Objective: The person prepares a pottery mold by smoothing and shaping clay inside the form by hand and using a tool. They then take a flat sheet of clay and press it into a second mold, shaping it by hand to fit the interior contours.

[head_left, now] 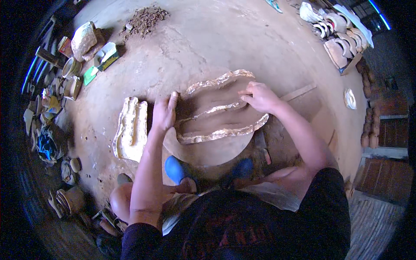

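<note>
An elongated plaster mould [221, 129] lined with brown clay [208, 96] lies on a pale round board [206, 154], with two long channels between wavy rims. My left hand [164, 110] grips the mould's left end, thumb uppermost. At the right end, my right hand [258, 96] has its fingers curled down at the clay; whatever lies between them is hidden. A separate white, grooved mould piece [135, 134] sits just left of my left arm. A flat tool with a reddish handle [266, 156] lies beside the board.
My blue footwear [174, 169] is below the board. A wooden strip [299, 92] lies to the right. Soil [143, 21] is heaped at the back, boxes and containers [73, 89] crowd the left, curved mould pieces [342, 45] are stacked back right, and a round white piece [349, 99] lies alone.
</note>
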Tool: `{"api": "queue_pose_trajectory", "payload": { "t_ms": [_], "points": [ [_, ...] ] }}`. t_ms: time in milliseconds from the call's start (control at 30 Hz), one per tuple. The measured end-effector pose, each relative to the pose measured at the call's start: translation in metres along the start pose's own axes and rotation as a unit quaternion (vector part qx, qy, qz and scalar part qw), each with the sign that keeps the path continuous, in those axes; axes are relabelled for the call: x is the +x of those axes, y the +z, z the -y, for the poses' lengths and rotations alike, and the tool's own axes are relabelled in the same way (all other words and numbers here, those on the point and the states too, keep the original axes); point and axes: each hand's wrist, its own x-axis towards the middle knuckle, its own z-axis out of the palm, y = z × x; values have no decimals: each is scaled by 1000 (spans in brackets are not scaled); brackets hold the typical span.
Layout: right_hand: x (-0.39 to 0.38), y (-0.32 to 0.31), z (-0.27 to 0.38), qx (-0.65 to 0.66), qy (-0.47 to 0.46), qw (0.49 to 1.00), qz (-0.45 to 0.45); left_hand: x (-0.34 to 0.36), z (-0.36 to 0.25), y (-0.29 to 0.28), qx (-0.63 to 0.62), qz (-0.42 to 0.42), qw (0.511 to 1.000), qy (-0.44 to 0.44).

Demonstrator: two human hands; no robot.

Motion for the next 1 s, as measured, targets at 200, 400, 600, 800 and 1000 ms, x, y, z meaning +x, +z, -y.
{"api": "queue_pose_trajectory", "payload": {
  "t_ms": [200,400,600,800,1000],
  "points": [
    [6,22,-1,0,20,999,-26,-19,17,21,82,-73,992,65],
    [21,32,0,167,206,964,-11,-36,8,16,133,-67,988,34],
    [31,46,2,159,209,963,-60,-48,0,5,179,-25,983,-28],
    [50,59,-2,265,256,927,-73,-50,6,-2,205,39,977,-40],
    [74,59,21,244,229,940,-75,-50,30,-8,172,128,975,-51]
  ]
}}
